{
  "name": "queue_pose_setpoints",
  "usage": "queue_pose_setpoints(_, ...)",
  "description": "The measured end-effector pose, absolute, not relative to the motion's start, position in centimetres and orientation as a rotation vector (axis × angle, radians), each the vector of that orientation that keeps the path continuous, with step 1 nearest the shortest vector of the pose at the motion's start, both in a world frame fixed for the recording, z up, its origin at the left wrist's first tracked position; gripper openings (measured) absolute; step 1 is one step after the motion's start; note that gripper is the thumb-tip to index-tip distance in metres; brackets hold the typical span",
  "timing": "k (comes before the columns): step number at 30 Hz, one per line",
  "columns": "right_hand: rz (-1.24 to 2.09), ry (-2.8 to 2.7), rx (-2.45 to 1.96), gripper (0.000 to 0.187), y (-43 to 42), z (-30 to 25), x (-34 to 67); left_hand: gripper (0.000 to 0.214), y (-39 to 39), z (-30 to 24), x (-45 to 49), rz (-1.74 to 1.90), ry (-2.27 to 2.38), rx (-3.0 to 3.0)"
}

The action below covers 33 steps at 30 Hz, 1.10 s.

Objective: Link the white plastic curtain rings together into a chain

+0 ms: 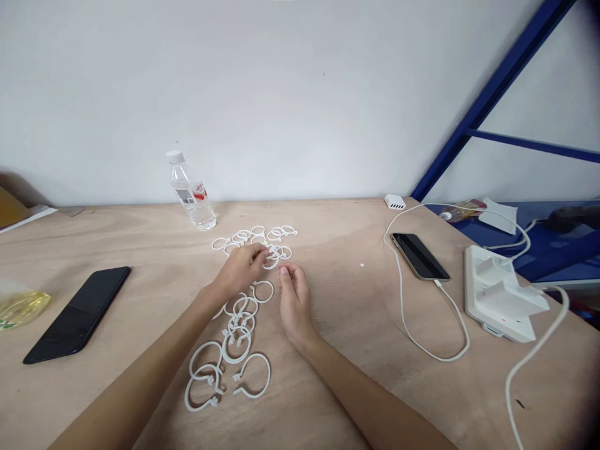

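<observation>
My left hand [241, 269] reaches over several white plastic rings, thumb and forefinger pinched on a white curtain ring [270, 267] at the near side of the far group. Just to its right is my right hand [295, 303], with fingers curled in and the thumb close to the forefinger; whatever may be between them is hidden. Beyond the hands lies a loose cluster of closed-looking rings [242, 236]. On the near side, partly behind my left wrist, more rings [237, 345] overlap in a row, and one gaping ring [269, 369] shows its separated clasp ends.
A water bottle [192, 195] stands near the wall. On the left lie a black phone [77, 315] and a clear packet with yellow contents [25, 307]. To the right are a charging phone [420, 256], its white cable [402, 306], a power strip [497, 297] and a small white charger [394, 202].
</observation>
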State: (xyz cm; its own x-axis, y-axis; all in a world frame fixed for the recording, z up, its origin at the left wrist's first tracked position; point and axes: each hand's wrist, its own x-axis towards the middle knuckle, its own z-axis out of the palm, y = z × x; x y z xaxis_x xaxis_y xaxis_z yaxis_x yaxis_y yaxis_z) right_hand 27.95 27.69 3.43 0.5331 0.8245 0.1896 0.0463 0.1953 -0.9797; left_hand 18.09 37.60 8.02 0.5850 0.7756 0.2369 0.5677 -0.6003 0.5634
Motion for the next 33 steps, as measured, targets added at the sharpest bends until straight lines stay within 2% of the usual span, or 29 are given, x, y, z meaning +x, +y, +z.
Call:
queue_pose_setpoints(10,0.779,-0.753,-1.234,0.024,27.9,3.7,27.9,0.020,33.2,8.7,16.4,0.764,1.004,2.232)
queue_pose_setpoints(19,1.027,-0.908,-1.118,0.033,27.1,4.8,28.0,0.020,32.4,6.5,15.3,0.868,0.987,2.585)
queue_pose_setpoints(25,0.973,-1.037,-1.149,0.035,26.7,4.9,27.9,0.018,32.7,6.7,15.5,0.916,1.071,2.315)
queue_pose_setpoints(33,0.976,-1.175,-1.097,0.031,26.6,4.3,27.7,0.031,33.2,7.0,14.9,0.830,1.205,2.046)
